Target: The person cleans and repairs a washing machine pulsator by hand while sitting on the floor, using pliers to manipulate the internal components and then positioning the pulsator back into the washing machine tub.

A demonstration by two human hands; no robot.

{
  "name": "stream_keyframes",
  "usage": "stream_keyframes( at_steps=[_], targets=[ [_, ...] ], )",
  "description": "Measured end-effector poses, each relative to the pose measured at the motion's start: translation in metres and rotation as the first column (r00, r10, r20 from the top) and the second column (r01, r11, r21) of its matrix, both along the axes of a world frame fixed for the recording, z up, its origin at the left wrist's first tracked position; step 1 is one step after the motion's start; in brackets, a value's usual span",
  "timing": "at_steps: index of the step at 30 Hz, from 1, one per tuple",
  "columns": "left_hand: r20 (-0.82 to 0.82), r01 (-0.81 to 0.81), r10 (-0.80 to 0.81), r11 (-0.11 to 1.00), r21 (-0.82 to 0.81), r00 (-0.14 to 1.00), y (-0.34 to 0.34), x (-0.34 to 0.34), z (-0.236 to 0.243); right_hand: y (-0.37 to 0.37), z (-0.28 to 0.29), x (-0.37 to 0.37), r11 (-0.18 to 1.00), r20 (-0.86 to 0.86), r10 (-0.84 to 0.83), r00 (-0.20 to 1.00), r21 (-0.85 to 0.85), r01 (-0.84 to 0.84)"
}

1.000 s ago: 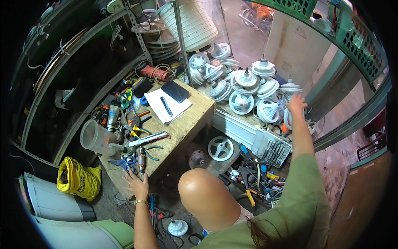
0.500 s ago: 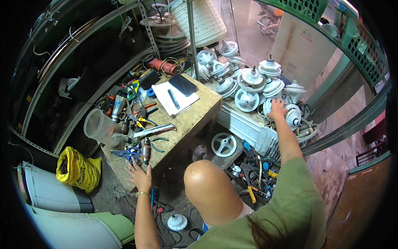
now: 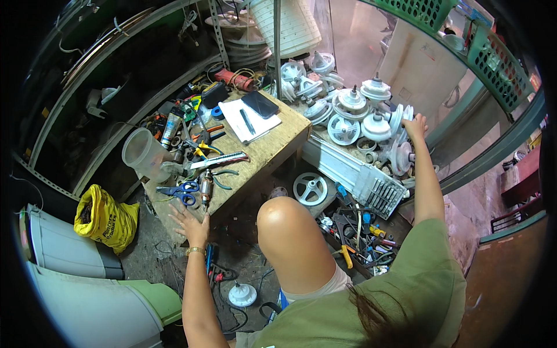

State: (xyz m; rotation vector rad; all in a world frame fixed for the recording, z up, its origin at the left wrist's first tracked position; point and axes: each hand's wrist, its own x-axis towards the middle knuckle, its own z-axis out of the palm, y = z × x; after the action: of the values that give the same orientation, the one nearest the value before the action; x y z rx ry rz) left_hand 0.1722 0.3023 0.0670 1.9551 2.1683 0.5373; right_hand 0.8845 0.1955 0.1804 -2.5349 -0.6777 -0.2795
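My right hand is at the right end of a pile of white pulley gear units, fingers curled at the rim of a white pulley gear unit tipped on edge. Its fingertips are partly hidden. Beside it, another white gear unit has its shaft up, and a greyer gear unit lies below. My left hand is open with fingers spread, holding nothing, by the near corner of the wooden table. Closest to it on the tabletop are blue-handled scissors and a copper-wound motor armature.
The table carries a box cutter, pliers, a notebook, a phone and a clear tub. A box of loose tools lies right of my knee. A yellow bag stands on the left floor; a spoked wheel lies under the table.
My right hand has moved right and farther away, from the front of the pile to the gear unit at its right end, which now stands tipped. The left hand remains spread near the table corner.
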Motion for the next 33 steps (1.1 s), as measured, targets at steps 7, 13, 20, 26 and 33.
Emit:
stream_keyframes(
  at_steps=[7,13,20,26,33],
  targets=[
    [0.256,0.197,-0.334,0.875,0.442,0.907,-0.022,-0.005,0.062,0.045,0.065,-0.167,0.322,-0.200,0.854,0.481,0.928,-0.187],
    [0.609,0.189,-0.567,0.799,0.571,0.555,-0.082,0.017,0.164,0.061,0.080,-0.377,0.326,-0.319,0.915,-0.246,0.945,-0.014],
    [0.703,0.114,-0.654,0.750,0.652,0.278,-0.128,-0.020,0.211,0.036,0.074,-0.527,0.366,-0.335,0.673,-0.659,0.925,-0.096],
    [0.693,0.121,-0.579,0.798,0.591,0.430,-0.132,-0.036,0.184,0.023,0.080,-0.535,0.364,-0.358,0.778,-0.515,0.927,-0.094],
    [0.753,-0.054,-0.071,0.989,0.141,0.654,-0.133,-0.163,0.065,0.067,0.087,-0.351,0.410,-0.410,0.912,-0.009,0.911,0.048]
  ],
)
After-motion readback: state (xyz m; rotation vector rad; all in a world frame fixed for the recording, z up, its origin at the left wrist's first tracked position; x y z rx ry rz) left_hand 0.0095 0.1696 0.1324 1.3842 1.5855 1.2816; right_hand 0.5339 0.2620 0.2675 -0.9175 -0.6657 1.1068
